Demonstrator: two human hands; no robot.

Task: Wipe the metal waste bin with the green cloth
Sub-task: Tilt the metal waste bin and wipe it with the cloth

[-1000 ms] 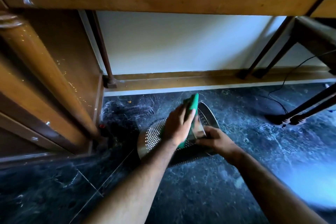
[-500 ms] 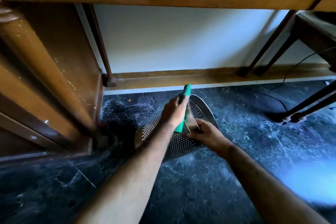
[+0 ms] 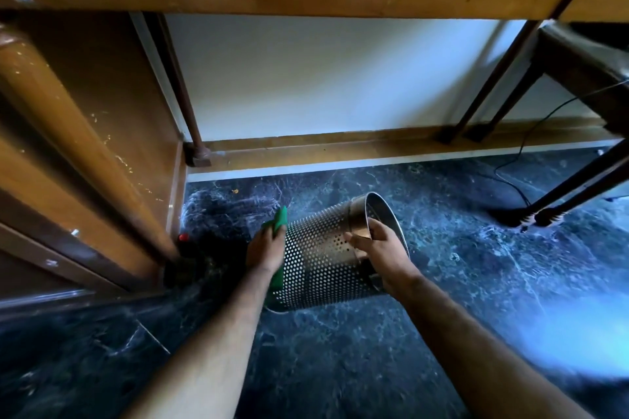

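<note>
- Your left hand (image 3: 265, 247) has its grip closed on the green cloth (image 3: 279, 219), pressed against the bin's base end.
- Your right hand (image 3: 377, 243) clasps the rim of the metal waste bin (image 3: 323, 260), which lies tilted on the dark floor (image 3: 476, 265).

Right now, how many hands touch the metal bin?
2. The left hand presses the green cloth on its bottom end; the right hand grips the metal bin at its open rim.

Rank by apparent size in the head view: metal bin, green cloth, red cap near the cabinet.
1. Metal bin, clearly largest.
2. Green cloth, mostly hidden under the left hand, so its visible part only.
3. Red cap, smallest.
</note>
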